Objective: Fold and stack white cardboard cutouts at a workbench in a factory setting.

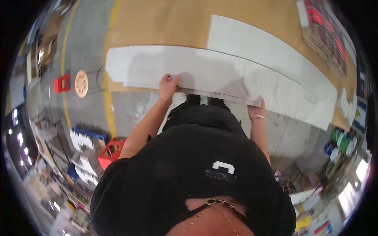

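A long white cardboard sheet (157,65) lies across the brown-topped table in front of me. At its near edge, left of the middle, my left hand (169,87) is closed on the border, fingers curled and a small dark spot showing between them. Farther right, my right hand (256,110) pinches the same near edge, thumb on top and fingers mostly hidden beneath. Faint creases run over the right part of the sheet. Behind it lies another white sheet (252,39), which the front one partly overlaps.
The brown table (161,23) stretches away from me. A stack of flat red-and-white printed cardboard (325,37) sits at the far right. On the floor to the left stand a round beige stool (81,83) and a red stool (62,83); another red stool (111,153) is behind my left arm.
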The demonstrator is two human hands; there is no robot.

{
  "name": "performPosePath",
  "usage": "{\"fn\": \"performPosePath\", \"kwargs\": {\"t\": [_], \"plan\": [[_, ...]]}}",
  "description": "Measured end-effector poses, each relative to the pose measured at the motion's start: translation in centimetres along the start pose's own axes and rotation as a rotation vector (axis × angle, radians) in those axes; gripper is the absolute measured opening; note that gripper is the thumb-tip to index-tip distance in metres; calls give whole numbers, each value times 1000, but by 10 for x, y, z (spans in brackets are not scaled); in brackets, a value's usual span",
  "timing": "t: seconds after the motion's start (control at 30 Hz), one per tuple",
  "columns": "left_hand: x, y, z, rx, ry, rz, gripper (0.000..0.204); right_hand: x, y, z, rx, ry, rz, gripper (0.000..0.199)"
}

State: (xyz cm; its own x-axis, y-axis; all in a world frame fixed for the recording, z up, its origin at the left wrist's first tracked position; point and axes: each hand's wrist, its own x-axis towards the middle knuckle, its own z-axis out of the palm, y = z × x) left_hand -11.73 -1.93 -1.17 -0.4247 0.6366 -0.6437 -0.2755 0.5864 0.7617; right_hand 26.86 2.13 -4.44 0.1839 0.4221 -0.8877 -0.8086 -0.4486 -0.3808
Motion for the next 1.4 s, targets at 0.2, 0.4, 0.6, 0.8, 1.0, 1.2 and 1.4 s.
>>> {"fn": "performPosePath", "kwargs": {"t": [0.2,0.4,0.6,0.8,1.0,1.2,1.4], "plan": [[-39,5,-6,-249,121,-3,43,-72,9,10,-1076,-22,-351,27],[-50,-2,-16,-667,-55,-285,36,-60,57,169,-1552,-805,-1522,34],[-43,-12,-13,-778,-51,-351,31,-3,100,254,-1867,-975,-1520,43],[-44,-4,-7,-846,0,-378,28,7,123,239,-1854,-960,-1446,46],[-55,-11,0,-854,12,-325,26,12,103,243,-1779,-946,-1560,44],[-50,-9,12,-886,-5,-437,28,5,99,233,-1976,-983,-1354,44],[-72,-9,32,-840,51,-387,33,23,14,237,-1718,-897,-1513,43]]}}
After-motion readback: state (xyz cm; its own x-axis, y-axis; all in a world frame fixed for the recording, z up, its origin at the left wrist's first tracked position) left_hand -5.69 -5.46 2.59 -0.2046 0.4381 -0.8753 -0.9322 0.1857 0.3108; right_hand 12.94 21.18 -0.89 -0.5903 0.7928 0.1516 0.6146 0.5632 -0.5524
